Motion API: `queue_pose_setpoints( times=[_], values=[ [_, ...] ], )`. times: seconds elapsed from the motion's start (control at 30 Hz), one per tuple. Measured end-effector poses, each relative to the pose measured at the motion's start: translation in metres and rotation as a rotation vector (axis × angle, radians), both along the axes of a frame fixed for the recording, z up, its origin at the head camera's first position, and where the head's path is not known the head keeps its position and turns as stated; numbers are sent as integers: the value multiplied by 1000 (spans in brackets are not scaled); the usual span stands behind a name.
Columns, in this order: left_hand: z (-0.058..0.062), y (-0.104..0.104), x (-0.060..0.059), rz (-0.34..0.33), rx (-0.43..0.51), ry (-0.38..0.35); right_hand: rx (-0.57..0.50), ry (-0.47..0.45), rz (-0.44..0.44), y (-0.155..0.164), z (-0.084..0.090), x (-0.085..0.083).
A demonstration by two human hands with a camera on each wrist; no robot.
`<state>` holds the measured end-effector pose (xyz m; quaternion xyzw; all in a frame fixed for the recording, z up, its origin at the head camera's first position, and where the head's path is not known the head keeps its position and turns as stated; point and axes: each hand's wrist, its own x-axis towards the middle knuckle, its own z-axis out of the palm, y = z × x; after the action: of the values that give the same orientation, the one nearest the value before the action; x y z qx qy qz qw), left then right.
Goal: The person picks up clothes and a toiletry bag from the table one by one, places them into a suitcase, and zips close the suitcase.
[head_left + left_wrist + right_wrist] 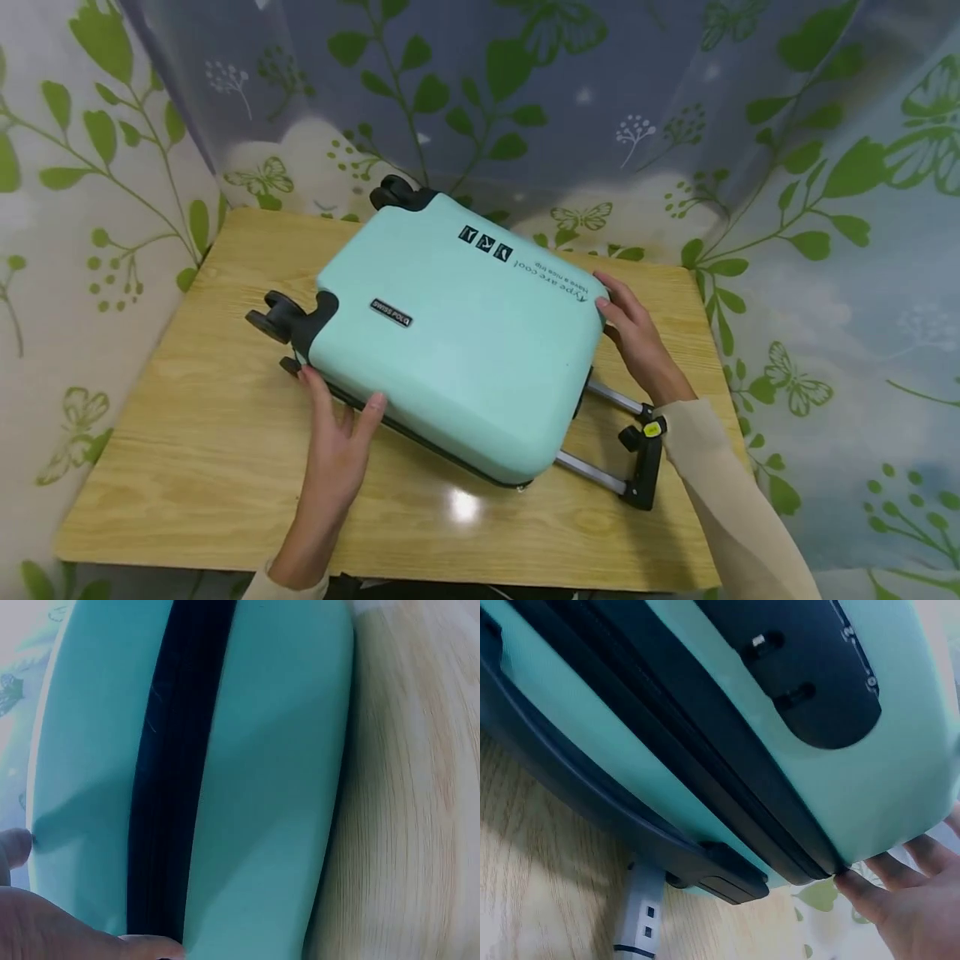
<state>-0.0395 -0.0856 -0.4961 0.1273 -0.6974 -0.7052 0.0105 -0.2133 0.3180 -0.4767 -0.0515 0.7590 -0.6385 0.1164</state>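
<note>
A mint-green hard-shell suitcase (465, 333) lies flat on a wooden table (210, 442), with its wheels (273, 315) to the far left. Its telescopic handle (641, 458) sticks out at the near right. My left hand (339, 417) rests against the near-left side, fingers straight along the black zipper band (176, 787). My right hand (611, 304) touches the right-hand corner of the suitcase (900, 772) with straight fingers (870, 889). A black lock panel (810, 667) sits on that side. Neither hand grips anything.
Leaf-patterned curtains (97, 208) close in the table on the left, back and right. Bare table shows to the left of and in front of the suitcase. The handle's metal tubes (637, 915) lie just above the tabletop near my right sleeve (720, 492).
</note>
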Motion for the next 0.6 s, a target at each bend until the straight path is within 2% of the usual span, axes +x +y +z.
queue_pose_setpoints(
  times=[0.2,0.4,0.6],
  values=[
    [0,-8,-10,-67,-103,26,44,46,8,20,2,19],
    [3,-25,-30,-167,-195,49,80,58,38,38,4,42],
    [11,-40,-49,-229,-250,50,136,52,39,44,2,67]
  ],
)
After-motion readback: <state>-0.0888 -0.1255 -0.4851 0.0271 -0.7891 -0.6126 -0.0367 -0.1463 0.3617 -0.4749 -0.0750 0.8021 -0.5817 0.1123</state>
